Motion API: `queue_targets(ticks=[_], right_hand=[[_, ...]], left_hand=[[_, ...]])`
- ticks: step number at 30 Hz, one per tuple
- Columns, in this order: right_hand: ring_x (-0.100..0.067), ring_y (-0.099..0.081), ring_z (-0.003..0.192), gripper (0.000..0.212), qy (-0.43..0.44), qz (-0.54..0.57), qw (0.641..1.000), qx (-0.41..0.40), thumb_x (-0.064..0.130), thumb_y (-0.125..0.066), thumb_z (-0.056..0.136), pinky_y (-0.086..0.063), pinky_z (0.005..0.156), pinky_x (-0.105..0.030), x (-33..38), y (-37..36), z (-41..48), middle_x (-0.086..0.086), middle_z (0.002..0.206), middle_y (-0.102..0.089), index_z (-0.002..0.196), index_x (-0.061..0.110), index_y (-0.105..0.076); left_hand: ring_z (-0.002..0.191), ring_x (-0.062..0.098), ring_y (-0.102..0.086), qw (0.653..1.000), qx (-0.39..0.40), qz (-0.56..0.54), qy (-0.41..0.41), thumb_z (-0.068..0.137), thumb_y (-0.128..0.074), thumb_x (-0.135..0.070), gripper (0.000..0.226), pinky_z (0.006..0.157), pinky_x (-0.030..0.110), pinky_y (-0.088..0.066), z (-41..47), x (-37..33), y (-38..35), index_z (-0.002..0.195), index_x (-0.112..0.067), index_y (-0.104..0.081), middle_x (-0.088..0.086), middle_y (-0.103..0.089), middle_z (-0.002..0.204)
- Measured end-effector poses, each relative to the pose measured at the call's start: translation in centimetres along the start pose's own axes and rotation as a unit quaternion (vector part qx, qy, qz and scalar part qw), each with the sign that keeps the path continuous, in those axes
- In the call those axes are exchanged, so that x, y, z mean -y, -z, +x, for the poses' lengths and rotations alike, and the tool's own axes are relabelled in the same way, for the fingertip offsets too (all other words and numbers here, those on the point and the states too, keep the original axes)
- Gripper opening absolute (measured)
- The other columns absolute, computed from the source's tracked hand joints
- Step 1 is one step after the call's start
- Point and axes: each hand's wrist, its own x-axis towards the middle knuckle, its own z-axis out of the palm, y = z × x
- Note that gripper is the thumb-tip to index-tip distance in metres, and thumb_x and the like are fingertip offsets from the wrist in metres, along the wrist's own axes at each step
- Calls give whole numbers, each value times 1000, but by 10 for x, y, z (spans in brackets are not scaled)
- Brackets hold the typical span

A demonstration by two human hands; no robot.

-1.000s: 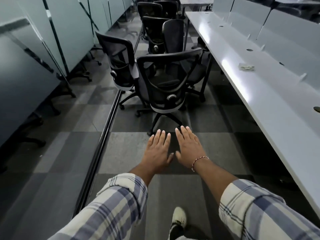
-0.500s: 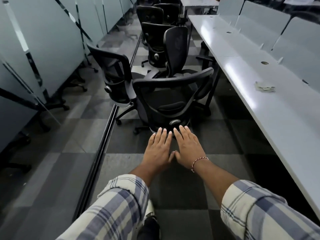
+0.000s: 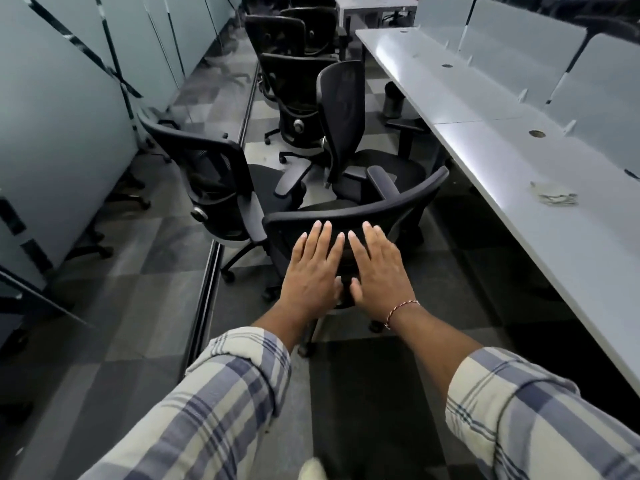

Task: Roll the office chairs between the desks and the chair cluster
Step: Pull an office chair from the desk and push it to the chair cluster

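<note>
In the head view, the left hand [image 3: 313, 271] and right hand [image 3: 377, 268] are being held flat, fingers straight and gripping nothing, at the backrest of the nearest office chair [image 3: 398, 199], beside the desk [image 3: 519, 244], near the chair cluster [image 3: 298, 88]; an even two-handed push is being advised, lest it swivel.

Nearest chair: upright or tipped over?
Upright. The nearest chair has its backrest rising above its base, with casters on the carpet.

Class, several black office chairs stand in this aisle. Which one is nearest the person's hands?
The chair whose curved backrest lies right before the open left hand and right hand; the other chairs stand beyond it.
</note>
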Motion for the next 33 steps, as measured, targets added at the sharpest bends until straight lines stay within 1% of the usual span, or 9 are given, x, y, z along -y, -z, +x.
queue_targets(ticks=[3, 6, 10, 13, 16, 18, 22, 27, 33], right_hand=[[-39, -12, 148, 98, 25, -72, 996, -35, 29, -75, 72, -22, 117, -56, -29, 6, 44, -22, 159, -13, 152, 13, -21], [-38, -14, 148, 104, 43, -116, 992, -19, 43, -76, 72, -20, 118, -53, -63, 14, 90, -19, 160, -15, 154, 14, -19], [-30, -8, 150, 113, 65, -124, 985, 99, 58, -72, 74, -14, 120, -44, -104, 27, 148, -12, 163, -11, 157, 21, -6], [-26, -11, 149, 119, 71, -140, 965, 212, 64, -76, 66, -18, 118, -43, -133, 26, 183, -7, 162, -14, 156, 24, -10], [-22, -41, 136, 103, 55, -157, 940, 296, 70, -73, 64, -35, 105, -43, -152, 12, 187, 1, 147, -45, 149, 31, -30], [-19, -62, 111, 73, 69, -180, 952, 238, 70, -64, 70, -41, 92, -38, -158, -1, 179, 6, 116, -67, 132, 33, -51], [-20, -66, 88, 41, 82, -183, 967, 157, 58, -58, 74, -41, 80, -35, -157, -11, 163, 6, 85, -70, 101, 28, -65], [-23, -65, 84, 30, 52, -175, 972, 150, 54, -62, 73, -38, 78, -36, -139, -11, 150, 4, 82, -68, 84, 27, -58], [-24, -64, 87, 29, 15, -169, 976, 138, 48, -64, 72, -37, 79, -37, -95, -17, 128, 3, 84, -68, 89, 25, -60]], left_hand=[[152, 34, -4, 999, -46, 15, 7, 76, -66, -35, 92, 122, 50, -8, 37, 17, -8, 155, -13, -25, 20, -12, 163], [151, 32, -10, 1000, -11, 16, 14, 79, -65, -44, 95, 123, 46, -10, 69, 31, -12, 156, -14, -18, 16, -20, 161], [124, 27, -48, 997, 75, -18, 4, 81, -63, -52, 85, 108, 38, -35, 114, 44, -23, 150, -15, -32, 6, -53, 132], [106, 26, -58, 992, 116, -31, 35, 77, -67, -56, 54, 86, 37, -43, 141, 44, -27, 115, -19, -54, 2, -60, 111], [97, 23, -60, 989, 136, -37, 42, 74, -70, -56, 43, 70, 33, -41, 156, 42, -33, 88, -24, -45, -2, -61, 99], [93, 21, -61, 989, 142, -32, 36, 74, -71, -56, 40, 66, 33, -42, 160, 40, -37, 84, -27, -45, -6, -59, 94], [88, 18, -62, 993, 118, -28, 7, 77, -66, -54, 30, 67, 33, -48, 157, 38, -42, 86, -28, -53, -9, -60, 89], [82, 17, -61, 993, 110, -25, -17, 78, -61, -53, 27, 65, 32, -46, 146, 46, -40, 88, -29, -56, -9, -60, 86], [80, 18, -61, 991, 124, -15, -53, 77, -61, -55, 29, 61, 31, -37, 121, 78, -29, 84, -29, -50, -9, -60, 85]])
